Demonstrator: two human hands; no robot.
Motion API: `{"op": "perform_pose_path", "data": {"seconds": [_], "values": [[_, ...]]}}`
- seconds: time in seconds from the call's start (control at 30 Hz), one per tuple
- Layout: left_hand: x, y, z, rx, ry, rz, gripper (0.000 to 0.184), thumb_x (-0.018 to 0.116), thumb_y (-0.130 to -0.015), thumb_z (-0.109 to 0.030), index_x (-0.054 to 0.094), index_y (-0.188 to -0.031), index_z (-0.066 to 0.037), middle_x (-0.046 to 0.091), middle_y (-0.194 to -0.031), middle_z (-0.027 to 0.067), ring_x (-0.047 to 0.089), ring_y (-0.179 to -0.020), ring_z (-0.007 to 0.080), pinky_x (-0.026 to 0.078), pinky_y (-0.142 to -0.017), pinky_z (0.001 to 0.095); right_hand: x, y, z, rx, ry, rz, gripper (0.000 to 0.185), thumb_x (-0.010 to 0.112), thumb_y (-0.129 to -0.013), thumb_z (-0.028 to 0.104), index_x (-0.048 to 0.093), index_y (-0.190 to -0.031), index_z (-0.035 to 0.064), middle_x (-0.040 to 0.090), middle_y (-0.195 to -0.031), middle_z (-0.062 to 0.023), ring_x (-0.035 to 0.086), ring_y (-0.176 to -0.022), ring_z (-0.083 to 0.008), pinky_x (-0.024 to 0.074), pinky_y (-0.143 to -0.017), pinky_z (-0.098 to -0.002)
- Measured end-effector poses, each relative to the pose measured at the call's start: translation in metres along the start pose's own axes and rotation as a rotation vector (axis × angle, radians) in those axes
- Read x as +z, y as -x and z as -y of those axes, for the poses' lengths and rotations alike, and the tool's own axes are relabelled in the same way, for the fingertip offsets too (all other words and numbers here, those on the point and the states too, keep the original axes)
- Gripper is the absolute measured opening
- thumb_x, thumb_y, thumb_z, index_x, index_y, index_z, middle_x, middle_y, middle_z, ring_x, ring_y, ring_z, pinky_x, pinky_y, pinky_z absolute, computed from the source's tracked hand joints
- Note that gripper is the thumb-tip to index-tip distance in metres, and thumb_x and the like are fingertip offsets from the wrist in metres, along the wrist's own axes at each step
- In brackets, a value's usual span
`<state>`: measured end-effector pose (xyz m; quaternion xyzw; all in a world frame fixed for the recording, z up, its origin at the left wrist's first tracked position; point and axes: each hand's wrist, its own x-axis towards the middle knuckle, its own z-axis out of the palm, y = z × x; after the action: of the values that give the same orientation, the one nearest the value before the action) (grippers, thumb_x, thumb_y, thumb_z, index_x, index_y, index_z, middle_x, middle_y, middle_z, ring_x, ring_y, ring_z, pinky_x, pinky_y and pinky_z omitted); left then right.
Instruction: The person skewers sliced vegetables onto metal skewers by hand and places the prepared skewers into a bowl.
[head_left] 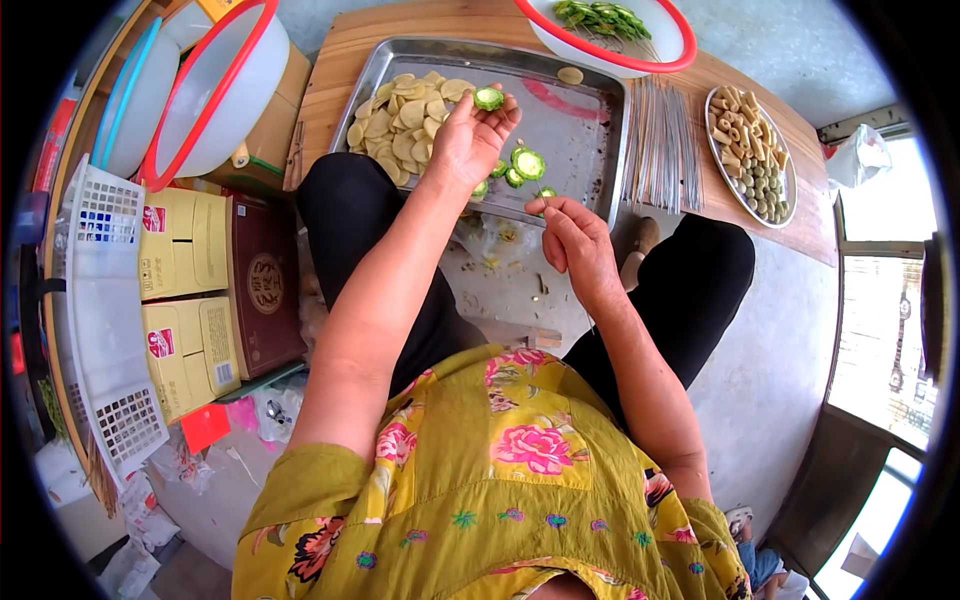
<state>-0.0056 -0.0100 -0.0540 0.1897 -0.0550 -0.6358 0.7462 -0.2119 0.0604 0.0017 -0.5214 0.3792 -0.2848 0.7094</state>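
In my left hand [470, 140], turned palm up, a round green-rimmed vegetable slice [489, 98] sits at the fingers, over the metal tray [618, 150]. My right hand [580, 245] is closed at the tray's near edge, pinching a thin skewer [592, 325]. A small green piece shows at its fingertips; whether the skewer passes through it I cannot tell. Between the hands, more green slices [527, 163] lie in the tray. Pale, thin round slices [405, 120] are heaped in its left part, partly behind my left hand.
Many thin skewers [662, 140] lie right of the tray on the wooden table [345, 45]. Beyond them stands an oval plate [712, 150] of tan rolls and grey-green rounds. A red-rimmed bowl [690, 40] holds green pieces. Boxes [265, 280] and a white basket [105, 290] stand left.
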Motion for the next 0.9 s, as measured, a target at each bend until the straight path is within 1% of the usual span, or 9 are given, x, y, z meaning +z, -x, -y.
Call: {"op": "perform_pose_path", "data": {"seconds": [0.1, 0.43, 0.5, 0.53, 0.6, 0.73, 0.8, 0.9], "values": [[-0.003, -0.002, -0.003, 0.014, 0.010, 0.034, 0.036, 0.039, -0.100, -0.025, 0.051, -0.112, 0.006, 0.058, -0.102, 0.0169, 0.059, -0.093, 0.0260, 0.050, -0.090, 0.0415, 0.001, 0.000, -0.001, 0.001, 0.003, 0.002, 0.023, 0.044, -0.097, 0.015, 0.061, -0.101, -0.0001, 0.036, -0.048, 0.0043, 0.030, -0.043, -0.0048, 0.0268, -0.045, -0.0209], [0.000, 0.000, 0.002, -0.011, -0.020, 0.022, 0.038, 0.039, -0.100, -0.026, 0.050, -0.115, 0.007, 0.058, -0.104, 0.0173, 0.059, -0.096, 0.0273, 0.050, -0.091, 0.0425, 0.002, -0.002, -0.002, 0.003, 0.001, 0.015, 0.023, 0.044, -0.097, 0.014, 0.061, -0.103, 0.0002, 0.036, -0.049, 0.0042, 0.030, -0.044, -0.0047, 0.0271, -0.046, -0.0207], [0.001, 0.000, 0.003, -0.016, -0.017, 0.020, 0.036, 0.043, -0.099, -0.028, 0.052, -0.111, 0.005, 0.059, -0.098, 0.0160, 0.061, -0.090, 0.0257, 0.051, -0.089, 0.0413, 0.002, -0.002, -0.002, 0.003, 0.006, 0.014, 0.023, 0.044, -0.097, 0.014, 0.061, -0.103, 0.0003, 0.036, -0.049, 0.0041, 0.030, -0.044, -0.0047, 0.0272, -0.046, -0.0207], [0.001, 0.000, 0.003, -0.016, -0.016, 0.019, 0.036, 0.043, -0.099, -0.028, 0.052, -0.111, 0.005, 0.059, -0.098, 0.0160, 0.061, -0.090, 0.0257, 0.051, -0.089, 0.0413, 0.002, -0.002, -0.002, 0.002, 0.011, 0.012, 0.023, 0.044, -0.097, 0.014, 0.061, -0.103, 0.0004, 0.036, -0.049, 0.0041, 0.030, -0.044, -0.0047, 0.0273, -0.046, -0.0207], [0.000, 0.000, 0.003, -0.013, -0.030, 0.048, 0.039, 0.039, -0.101, -0.027, 0.049, -0.116, 0.007, 0.058, -0.105, 0.0175, 0.059, -0.097, 0.0268, 0.049, -0.092, 0.0419, 0.003, -0.001, -0.002, 0.005, 0.010, 0.010, 0.023, 0.044, -0.097, 0.014, 0.061, -0.103, 0.0003, 0.036, -0.049, 0.0041, 0.030, -0.044, -0.0046, 0.0273, -0.046, -0.0207], [0.004, 0.003, 0.003, -0.010, -0.046, 0.042, 0.039, 0.039, -0.101, -0.028, 0.049, -0.118, 0.006, 0.058, -0.106, 0.0171, 0.058, -0.097, 0.0262, 0.049, -0.093, 0.0412, 0.002, -0.003, -0.005, -0.010, -0.016, 0.010, 0.023, 0.044, -0.097, 0.016, 0.062, -0.100, 0.0019, 0.039, -0.049, 0.0048, 0.032, -0.043, -0.0036, 0.0281, -0.044, -0.0204], [0.007, 0.005, 0.005, -0.006, -0.039, 0.032, 0.035, 0.041, -0.100, -0.028, 0.051, -0.112, 0.004, 0.060, -0.098, 0.0158, 0.061, -0.090, 0.0257, 0.051, -0.089, 0.0405, 0.003, -0.002, -0.004, 0.000, -0.023, 0.006, 0.023, 0.044, -0.097, 0.015, 0.061, -0.101, 0.0010, 0.038, -0.049, 0.0044, 0.031, -0.043, -0.0042, 0.0274, -0.045, -0.0208], [0.009, 0.007, 0.006, -0.004, -0.053, 0.055, 0.034, 0.041, -0.100, -0.026, 0.052, -0.112, 0.004, 0.060, -0.098, 0.0152, 0.060, -0.091, 0.0252, 0.050, -0.090, 0.0404, 0.004, -0.002, -0.004, 0.007, -0.031, -0.001, 0.022, 0.044, -0.097, 0.014, 0.060, -0.102, 0.0002, 0.036, -0.049, 0.0040, 0.029, -0.044, -0.0048, 0.0264, -0.045, -0.0212]]}}
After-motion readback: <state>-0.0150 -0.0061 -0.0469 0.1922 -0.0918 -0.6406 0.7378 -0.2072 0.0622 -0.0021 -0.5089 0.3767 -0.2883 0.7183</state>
